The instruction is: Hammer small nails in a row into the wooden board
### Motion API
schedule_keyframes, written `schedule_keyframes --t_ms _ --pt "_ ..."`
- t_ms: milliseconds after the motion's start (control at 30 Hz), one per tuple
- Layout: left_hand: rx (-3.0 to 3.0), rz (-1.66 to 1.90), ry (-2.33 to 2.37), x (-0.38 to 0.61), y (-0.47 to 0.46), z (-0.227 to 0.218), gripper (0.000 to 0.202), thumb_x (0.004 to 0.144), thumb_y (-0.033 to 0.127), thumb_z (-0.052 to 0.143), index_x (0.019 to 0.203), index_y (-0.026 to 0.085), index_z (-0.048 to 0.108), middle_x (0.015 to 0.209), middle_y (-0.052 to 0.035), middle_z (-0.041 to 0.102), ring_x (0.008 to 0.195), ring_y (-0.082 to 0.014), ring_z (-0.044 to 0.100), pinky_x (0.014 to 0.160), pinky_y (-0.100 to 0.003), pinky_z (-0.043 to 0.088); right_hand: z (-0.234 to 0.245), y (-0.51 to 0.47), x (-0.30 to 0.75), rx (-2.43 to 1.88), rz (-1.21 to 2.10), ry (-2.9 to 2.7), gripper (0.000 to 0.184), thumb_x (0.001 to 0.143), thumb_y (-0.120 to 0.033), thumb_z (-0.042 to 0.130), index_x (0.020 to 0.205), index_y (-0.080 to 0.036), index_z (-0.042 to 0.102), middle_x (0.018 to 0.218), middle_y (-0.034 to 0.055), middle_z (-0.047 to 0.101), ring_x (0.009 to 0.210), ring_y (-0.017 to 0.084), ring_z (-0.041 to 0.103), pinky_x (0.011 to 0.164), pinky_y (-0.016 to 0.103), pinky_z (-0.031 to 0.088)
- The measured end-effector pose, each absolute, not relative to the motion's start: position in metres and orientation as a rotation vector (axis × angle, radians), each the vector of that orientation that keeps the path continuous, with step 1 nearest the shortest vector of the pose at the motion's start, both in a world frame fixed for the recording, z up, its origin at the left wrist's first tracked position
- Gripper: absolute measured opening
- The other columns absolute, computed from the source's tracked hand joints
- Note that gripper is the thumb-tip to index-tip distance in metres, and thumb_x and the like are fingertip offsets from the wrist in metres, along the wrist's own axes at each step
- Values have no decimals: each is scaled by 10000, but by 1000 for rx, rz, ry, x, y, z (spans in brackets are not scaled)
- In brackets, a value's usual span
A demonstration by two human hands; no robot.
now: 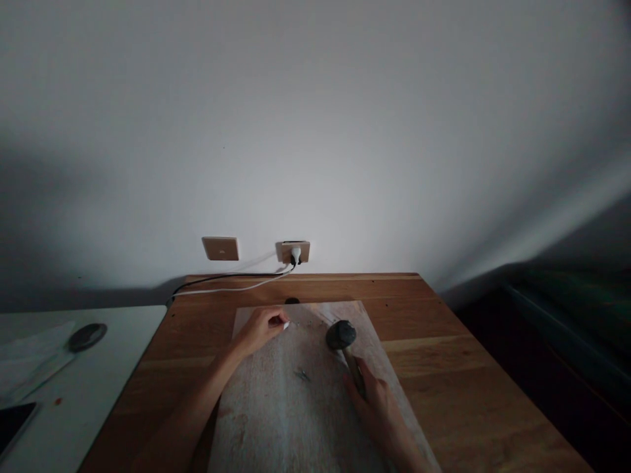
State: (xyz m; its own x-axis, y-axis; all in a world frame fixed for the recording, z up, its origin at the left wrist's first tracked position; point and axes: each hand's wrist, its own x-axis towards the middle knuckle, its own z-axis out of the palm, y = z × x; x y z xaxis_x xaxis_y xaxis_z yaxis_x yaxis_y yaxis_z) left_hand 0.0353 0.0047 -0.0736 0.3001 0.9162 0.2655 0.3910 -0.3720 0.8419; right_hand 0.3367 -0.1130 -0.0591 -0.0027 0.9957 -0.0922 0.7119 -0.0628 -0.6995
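My right hand [372, 397] is closed around the handle of a rubber mallet [341, 336], its black head raised at the upper right of the wooden board [266, 407]. Over the board's far left part, my left hand [263, 326] pinches a small white piece [286, 325], too small to name surely. Near the board's middle lies a little pile of thin metal nails [302, 374]. Several tiny upright points, apparently nails, stand in a row along the far part of the board, between the left hand and the mallet head.
The board rests on a brown wooden table [444, 394] against a white wall. Black and white cables run from a wall socket [296, 252] along the table's back edge. On the left, a white table [123, 348] bears a dark round object [87, 337] and a dark flat device [14, 424].
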Motion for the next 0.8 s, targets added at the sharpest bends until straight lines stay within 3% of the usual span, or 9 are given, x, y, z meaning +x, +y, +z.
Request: schedule_keyframes --t_ms 133,333,633,700,800 --pt "1930 1014 1151 36 5 -74 100 792 89 641 794 171 698 871 -47 778 834 -192 716 789 -279 517 -53 -113 335 -1816 858 -1740 477 953 -375 467 1306 -148 692 939 133 828 902 307 785 749 341 586" --pt "1977 1001 1131 35 4 -74 147 751 38 640 781 176 678 912 -38 769 877 -183 709 828 -274 507 -55 -113 336 -1802 837 -1787 546 951 -388 439 1352 -82 646 1124 190 805 1015 314 775 824 356 589" --pt "2028 997 1195 38 0 -73 135 777 48 644 779 181 667 850 -10 691 816 -158 654 769 -247 470 -52 -114 339 -1748 889 -1740 471 970 -445 451 1273 -186 701 964 138 820 940 325 787 733 336 596" --pt "2019 974 1213 39 -1 -73 148 779 49 646 824 186 681 850 -5 695 798 -152 647 756 -241 468 -48 -115 337 -1711 935 -1733 492 993 -478 423 1275 -173 688 891 124 805 848 310 786 697 329 592" --pt "1995 961 1211 40 -1 -73 214 781 48 649 933 192 695 886 -3 714 794 -145 650 758 -236 479 -44 -116 330 -1734 960 -1659 578 998 -561 398 1300 -131 640 647 40 698 508 236 670 463 306 505"
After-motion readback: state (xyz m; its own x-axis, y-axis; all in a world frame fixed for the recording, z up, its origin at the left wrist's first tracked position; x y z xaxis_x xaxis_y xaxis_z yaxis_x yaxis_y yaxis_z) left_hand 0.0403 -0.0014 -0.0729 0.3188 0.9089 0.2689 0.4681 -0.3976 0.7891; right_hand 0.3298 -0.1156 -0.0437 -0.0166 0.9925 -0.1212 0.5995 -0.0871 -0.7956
